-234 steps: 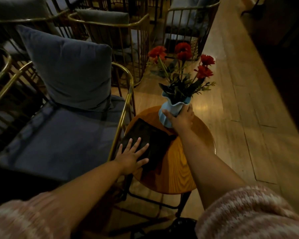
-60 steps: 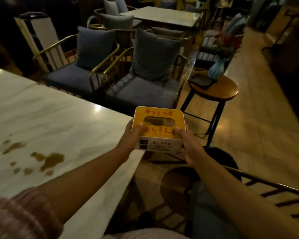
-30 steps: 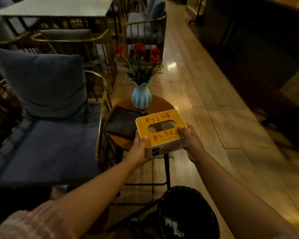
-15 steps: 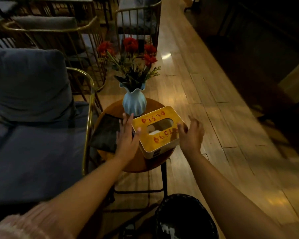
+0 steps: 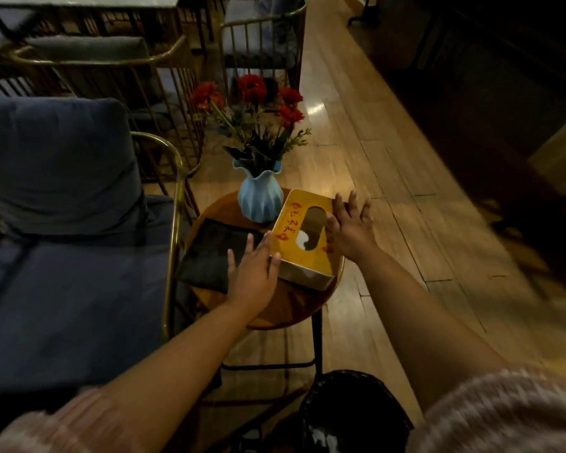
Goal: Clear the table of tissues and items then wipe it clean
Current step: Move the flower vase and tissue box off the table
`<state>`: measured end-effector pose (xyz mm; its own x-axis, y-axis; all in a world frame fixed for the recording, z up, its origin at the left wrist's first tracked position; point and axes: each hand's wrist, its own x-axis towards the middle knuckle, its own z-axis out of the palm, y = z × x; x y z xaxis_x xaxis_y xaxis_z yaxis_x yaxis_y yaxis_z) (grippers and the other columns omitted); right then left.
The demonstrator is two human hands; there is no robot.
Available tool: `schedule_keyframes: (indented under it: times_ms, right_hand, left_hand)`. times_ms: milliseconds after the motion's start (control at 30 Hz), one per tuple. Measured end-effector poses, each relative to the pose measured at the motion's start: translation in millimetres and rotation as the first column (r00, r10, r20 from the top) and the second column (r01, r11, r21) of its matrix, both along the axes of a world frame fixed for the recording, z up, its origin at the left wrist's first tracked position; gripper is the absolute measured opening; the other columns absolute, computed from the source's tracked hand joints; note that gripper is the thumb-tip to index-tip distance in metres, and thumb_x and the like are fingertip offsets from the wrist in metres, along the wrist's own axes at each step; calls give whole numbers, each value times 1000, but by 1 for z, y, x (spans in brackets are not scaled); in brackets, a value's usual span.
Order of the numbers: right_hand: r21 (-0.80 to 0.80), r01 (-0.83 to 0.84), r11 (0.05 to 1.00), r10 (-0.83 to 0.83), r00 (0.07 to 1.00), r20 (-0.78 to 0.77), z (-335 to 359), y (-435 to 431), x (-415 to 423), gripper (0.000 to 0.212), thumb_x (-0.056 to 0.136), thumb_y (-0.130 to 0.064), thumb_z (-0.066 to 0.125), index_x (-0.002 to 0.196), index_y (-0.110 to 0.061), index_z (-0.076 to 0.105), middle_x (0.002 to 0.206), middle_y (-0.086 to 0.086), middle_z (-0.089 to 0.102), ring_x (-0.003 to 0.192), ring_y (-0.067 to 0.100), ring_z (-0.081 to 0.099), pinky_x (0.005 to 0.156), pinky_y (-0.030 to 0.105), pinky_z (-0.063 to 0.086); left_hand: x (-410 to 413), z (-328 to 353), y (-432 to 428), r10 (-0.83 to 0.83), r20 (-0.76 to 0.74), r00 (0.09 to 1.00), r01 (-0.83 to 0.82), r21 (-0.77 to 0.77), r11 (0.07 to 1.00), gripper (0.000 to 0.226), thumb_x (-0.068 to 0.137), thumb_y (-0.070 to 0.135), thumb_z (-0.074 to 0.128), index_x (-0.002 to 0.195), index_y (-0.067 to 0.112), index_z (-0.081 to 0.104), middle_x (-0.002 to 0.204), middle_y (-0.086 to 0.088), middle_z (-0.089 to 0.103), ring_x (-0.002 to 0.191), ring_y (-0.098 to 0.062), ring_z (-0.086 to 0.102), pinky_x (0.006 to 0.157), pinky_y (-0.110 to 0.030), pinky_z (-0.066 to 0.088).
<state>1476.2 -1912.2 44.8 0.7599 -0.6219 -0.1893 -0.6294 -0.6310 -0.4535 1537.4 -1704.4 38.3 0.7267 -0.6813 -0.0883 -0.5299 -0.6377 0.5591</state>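
A yellow tissue box point(image 5: 304, 238) with red lettering and an oval slot lies on the round wooden stool point(image 5: 285, 308), on its right half. My left hand point(image 5: 254, 273) rests flat against the box's near left corner, fingers spread. Against the box's right side is my right hand point(image 5: 352, 228), fingers apart and holding nothing. A blue vase with red flowers point(image 5: 260, 196) stands behind the box. Left of the box lies a dark folded cloth or folder point(image 5: 214, 256).
A blue cushioned chair with a gold frame point(image 5: 69, 250) stands close on the left of the stool. A black bin point(image 5: 350, 416) sits on the floor near my feet. Wooden floor point(image 5: 406, 197) stretches to the right, with more chairs behind.
I carried the tissue box from the marble table and set it down on the stool. Both hands have let go; the box has turned so its long side points away from me.
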Motion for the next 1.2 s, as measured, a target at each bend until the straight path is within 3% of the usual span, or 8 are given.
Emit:
schedule_keyframes:
  times_ms: [133, 233, 400, 567, 767, 867, 1033, 1200]
  right_hand:
    - [-69, 32, 997, -33, 999, -20, 7, 4, 1, 57, 101, -46, 19, 151, -26, 2, 158, 2, -16, 141, 26, -26, 113, 48, -13]
    - [-122, 130, 984, -110, 981, 160, 17, 38, 3, 56, 101, -43, 20, 151, -19, 11, 159, 4, -7, 143, 23, -20, 115, 45, -13]
    - [-91, -199, 976, 218, 846, 487, 21, 150, 5, 52, 99, -37, 28, 147, -20, 23, 154, -12, 0, 138, -3, -23, 109, 11, -16]
    - [6, -381, 925, 358, 875, 325, -11, 191, 49, 51, 101, -34, 32, 149, -22, 20, 158, -8, -1, 139, 4, -20, 111, 17, -12]
    - [-56, -406, 912, 392, 904, -168, -73, 181, 75, 62, 100, -46, 21, 149, -24, -11, 157, -3, -21, 143, 13, -22, 110, 32, -19]
    - [-88, -414, 906, 394, 901, -183, -77, 185, 72, 60, 101, -43, 18, 148, -25, -15, 156, -4, -23, 141, 10, -24, 109, 33, -21]
    - [-100, -440, 893, 426, 895, -134, -84, 197, 56, 64, 90, -54, 1, 145, -26, -19, 156, -4, -22, 135, 8, -30, 108, 31, -24]
    - [41, -483, 875, 483, 875, -5, -76, 215, 25, 67, 90, -60, 2, 149, -27, -3, 156, -10, -12, 138, 4, -22, 115, 32, -16]
  left_hand:
    - [5, 6, 3, -24, -43, 999, 25, 19, 999, 51, 101, 40, 22, 150, 29, 10, 157, 9, 14, 145, -15, -6, 111, -50, -15]
    - [17, 8, 23, 28, -143, 989, -37, -56, 998, 52, 101, 42, 22, 148, 38, 0, 157, 14, -1, 145, -13, -8, 112, -52, -10]
    - [53, -19, 84, 245, -231, 942, -284, -156, 946, 58, 99, 41, 34, 150, 31, 7, 158, 5, 7, 146, -18, 2, 115, -51, 6]
    - [90, -43, 121, 368, -358, 858, -445, -161, 881, 53, 97, 20, 48, 145, 12, 29, 149, -9, 34, 140, -28, 26, 111, -35, 24]
    - [120, -60, 117, 320, -591, 741, -401, -7, 916, 35, 96, 26, 49, 126, 8, 52, 117, -9, 59, 110, -24, 55, 83, -30, 47]
    - [116, -62, 110, 360, -554, 751, -411, 34, 911, 30, 95, 27, 51, 109, 3, 60, 92, -5, 59, 85, -18, 57, 61, -21, 44]
    - [91, -59, 125, 501, -415, 760, -584, -96, 806, 10, 87, 22, 64, 92, 13, 62, 75, 7, 56, 69, -6, 53, 54, -14, 37]
    - [49, -40, 146, 453, -671, 587, -747, -233, 623, 9, 91, 18, 59, 85, 11, 55, 83, -2, 59, 77, -12, 57, 63, -21, 48]
